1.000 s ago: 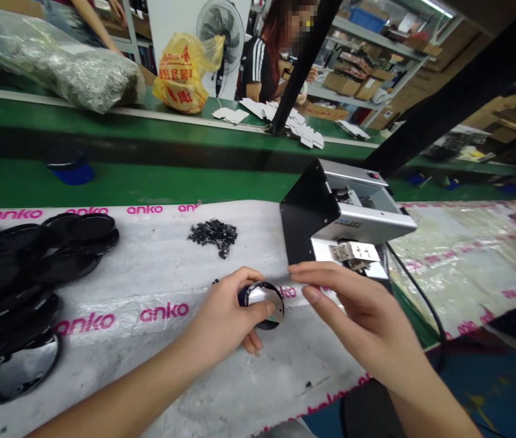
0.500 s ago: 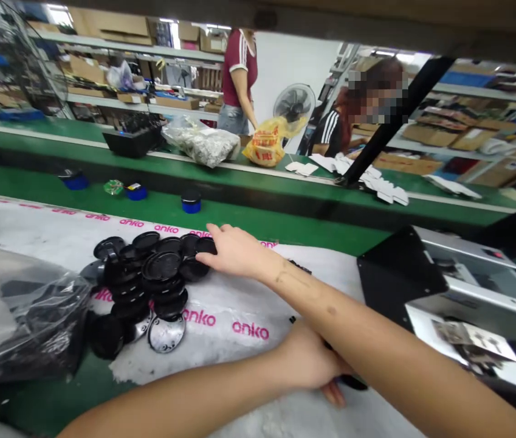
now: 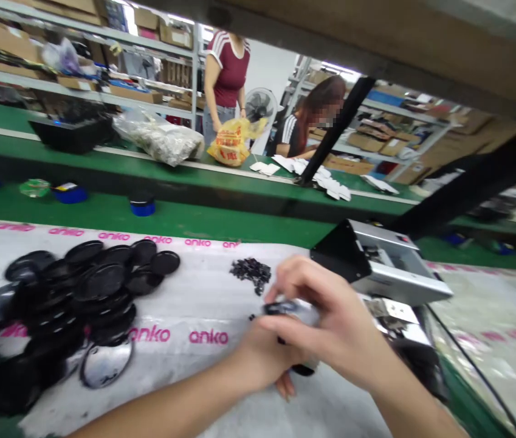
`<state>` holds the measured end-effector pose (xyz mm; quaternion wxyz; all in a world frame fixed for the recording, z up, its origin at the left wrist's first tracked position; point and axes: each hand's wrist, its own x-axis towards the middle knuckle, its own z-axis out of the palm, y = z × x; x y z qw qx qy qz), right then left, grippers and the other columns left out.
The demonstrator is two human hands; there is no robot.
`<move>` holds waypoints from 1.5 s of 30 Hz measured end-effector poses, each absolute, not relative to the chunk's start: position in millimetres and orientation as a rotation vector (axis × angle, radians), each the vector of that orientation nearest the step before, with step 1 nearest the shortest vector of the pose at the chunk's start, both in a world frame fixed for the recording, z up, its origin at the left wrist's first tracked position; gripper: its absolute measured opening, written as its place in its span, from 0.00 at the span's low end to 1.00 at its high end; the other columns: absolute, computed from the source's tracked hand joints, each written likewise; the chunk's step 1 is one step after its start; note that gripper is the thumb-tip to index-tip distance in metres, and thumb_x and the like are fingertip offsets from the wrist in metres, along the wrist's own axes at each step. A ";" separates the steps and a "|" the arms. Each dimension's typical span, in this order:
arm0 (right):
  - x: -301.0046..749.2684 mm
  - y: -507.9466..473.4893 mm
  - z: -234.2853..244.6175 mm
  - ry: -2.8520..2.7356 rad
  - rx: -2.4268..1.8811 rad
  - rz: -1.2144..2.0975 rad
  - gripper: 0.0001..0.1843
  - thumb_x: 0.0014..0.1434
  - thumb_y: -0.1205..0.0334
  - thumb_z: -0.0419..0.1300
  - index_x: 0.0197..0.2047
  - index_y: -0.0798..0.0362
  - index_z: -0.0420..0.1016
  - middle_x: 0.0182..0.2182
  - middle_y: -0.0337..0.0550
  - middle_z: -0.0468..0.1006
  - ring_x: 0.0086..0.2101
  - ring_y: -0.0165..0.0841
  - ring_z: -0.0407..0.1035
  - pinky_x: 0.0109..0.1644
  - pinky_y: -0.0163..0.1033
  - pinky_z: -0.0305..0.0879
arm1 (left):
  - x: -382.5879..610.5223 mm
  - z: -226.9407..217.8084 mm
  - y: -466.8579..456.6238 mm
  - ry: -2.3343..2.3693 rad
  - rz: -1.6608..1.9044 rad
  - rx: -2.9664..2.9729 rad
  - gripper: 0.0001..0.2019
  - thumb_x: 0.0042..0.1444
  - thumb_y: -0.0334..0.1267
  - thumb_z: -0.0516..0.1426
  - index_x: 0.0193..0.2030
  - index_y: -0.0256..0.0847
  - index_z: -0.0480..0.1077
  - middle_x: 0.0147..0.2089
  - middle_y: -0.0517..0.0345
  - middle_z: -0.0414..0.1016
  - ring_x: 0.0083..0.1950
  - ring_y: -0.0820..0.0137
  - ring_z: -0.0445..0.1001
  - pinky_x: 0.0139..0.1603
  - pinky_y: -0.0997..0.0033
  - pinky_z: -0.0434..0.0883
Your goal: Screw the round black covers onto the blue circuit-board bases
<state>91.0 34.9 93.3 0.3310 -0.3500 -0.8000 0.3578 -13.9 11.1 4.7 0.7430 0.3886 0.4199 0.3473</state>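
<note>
My left hand (image 3: 264, 359) is closed around a small round black-rimmed mirror part (image 3: 303, 368), mostly hidden under my right hand. My right hand (image 3: 319, 322) lies over it, fingers curled, pinching a round black disc (image 3: 280, 308) at its edge. Both hands meet just left of a small silver and black machine (image 3: 389, 274). A heap of round black discs (image 3: 89, 292) lies to the left on white foam sheeting (image 3: 194, 292). A small pile of tiny black parts (image 3: 252, 271) sits just behind my hands.
A round mirror in a black rim (image 3: 107, 365) lies at the heap's near edge. A green conveyor (image 3: 239, 219) runs behind, with blue pots (image 3: 142, 207). Two people work at a far bench, with a yellow bag (image 3: 230, 143) and white cards there. A black cable (image 3: 471, 365) trails right.
My right hand has come back from the heap of black discs to my left hand, now carrying a disc. The view has swung back toward the machine.
</note>
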 end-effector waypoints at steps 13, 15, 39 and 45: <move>194.0 -66.5 17.8 -1.235 -1.312 1.254 0.31 0.61 0.52 0.58 0.67 0.40 0.59 0.59 0.49 0.67 0.49 0.43 0.72 0.51 0.48 0.72 | -5.2 13.8 1.1 1.294 0.523 1.139 0.11 0.55 0.43 0.59 0.42 0.45 0.64 0.20 0.73 0.64 0.13 0.78 0.61 0.12 0.82 0.56; 190.6 -65.0 14.9 -1.590 -1.461 0.898 0.31 0.63 0.61 0.58 0.67 0.37 0.57 0.63 0.47 0.61 0.58 0.43 0.65 0.60 0.49 0.66 | -7.0 14.9 2.5 1.289 0.543 1.176 0.10 0.54 0.43 0.60 0.40 0.44 0.64 0.18 0.74 0.62 0.14 0.79 0.59 0.14 0.81 0.56; 182.9 -43.8 1.4 -2.112 -1.087 0.526 0.41 0.60 0.76 0.62 0.69 0.34 0.55 0.67 0.43 0.56 0.63 0.39 0.60 0.63 0.45 0.67 | -12.0 9.6 5.3 1.189 0.548 1.120 0.11 0.56 0.45 0.60 0.38 0.45 0.63 0.21 0.72 0.64 0.17 0.80 0.58 0.15 0.83 0.57; 177.7 -34.7 12.9 -2.236 -1.202 0.505 0.40 0.61 0.66 0.63 0.72 0.42 0.50 0.64 0.47 0.65 0.61 0.39 0.64 0.64 0.44 0.65 | -17.5 -2.5 5.2 1.032 0.562 1.038 0.11 0.58 0.46 0.58 0.43 0.44 0.64 0.19 0.70 0.67 0.15 0.74 0.66 0.13 0.80 0.62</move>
